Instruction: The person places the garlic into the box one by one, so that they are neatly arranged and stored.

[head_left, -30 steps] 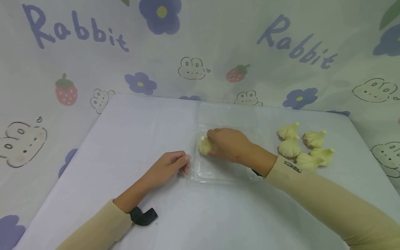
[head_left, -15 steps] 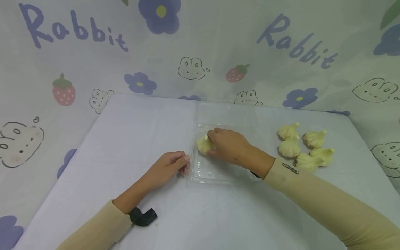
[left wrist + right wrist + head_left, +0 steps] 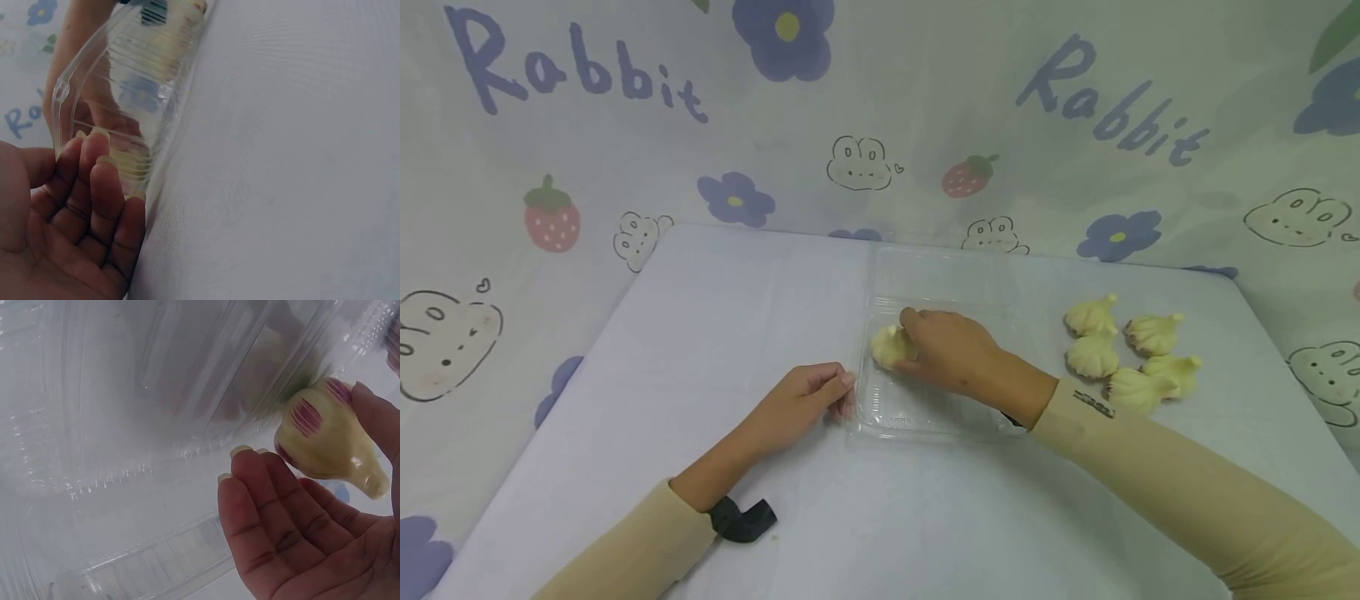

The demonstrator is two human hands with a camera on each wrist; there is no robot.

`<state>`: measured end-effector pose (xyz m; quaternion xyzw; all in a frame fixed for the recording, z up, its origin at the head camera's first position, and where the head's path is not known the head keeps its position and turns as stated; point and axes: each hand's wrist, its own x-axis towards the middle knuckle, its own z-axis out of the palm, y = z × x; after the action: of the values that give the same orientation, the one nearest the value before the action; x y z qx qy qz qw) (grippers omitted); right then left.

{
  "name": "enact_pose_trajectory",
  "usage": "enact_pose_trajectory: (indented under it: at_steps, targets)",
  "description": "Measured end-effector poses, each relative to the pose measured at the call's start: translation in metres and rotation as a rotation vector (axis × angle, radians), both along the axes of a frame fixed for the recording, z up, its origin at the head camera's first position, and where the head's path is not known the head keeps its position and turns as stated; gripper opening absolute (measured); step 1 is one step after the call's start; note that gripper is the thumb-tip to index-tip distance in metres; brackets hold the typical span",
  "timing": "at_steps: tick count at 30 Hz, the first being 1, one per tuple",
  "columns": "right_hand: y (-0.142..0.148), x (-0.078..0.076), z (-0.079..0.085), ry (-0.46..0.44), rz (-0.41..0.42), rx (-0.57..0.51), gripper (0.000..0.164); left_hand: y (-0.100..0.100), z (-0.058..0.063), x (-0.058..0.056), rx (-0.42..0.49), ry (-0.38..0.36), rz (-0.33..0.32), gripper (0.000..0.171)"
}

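Shifted slightly left since a second ago, the garlic bulb (image 3: 889, 347) sits inside the clear container (image 3: 917, 412). The left hand (image 3: 805, 402) pinches its rim — the right hand (image 3: 951, 346), loosely cupped, holds the bulb; rightward, five other bulbs (image 3: 1093, 356) lie on the desk (image 3: 737, 325).

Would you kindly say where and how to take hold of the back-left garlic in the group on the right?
I'd grip the garlic by its round body, coming from above and the left: that side looks free, while another bulb lies close in front. The body looks broader than the stem, which points back and right.
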<state>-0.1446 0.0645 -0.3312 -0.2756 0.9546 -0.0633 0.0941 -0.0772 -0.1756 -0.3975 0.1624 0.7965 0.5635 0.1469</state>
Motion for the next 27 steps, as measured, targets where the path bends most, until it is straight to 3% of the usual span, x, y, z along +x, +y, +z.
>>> enact_pose_trajectory:
  at_steps: [17, 27]
  targets:
    - [0.006, -0.001, 0.003, 0.015, 0.02, -0.009, 0.057, 0.001, -0.001, -0.001, 0.0, 0.005, 0.007, 0.033]
    - [0.014, 0.003, 0.019, -0.012, 0.011, 0.041, 0.075, 0.001, -0.001, 0.0, -0.006, 0.002, 0.01, 0.034]
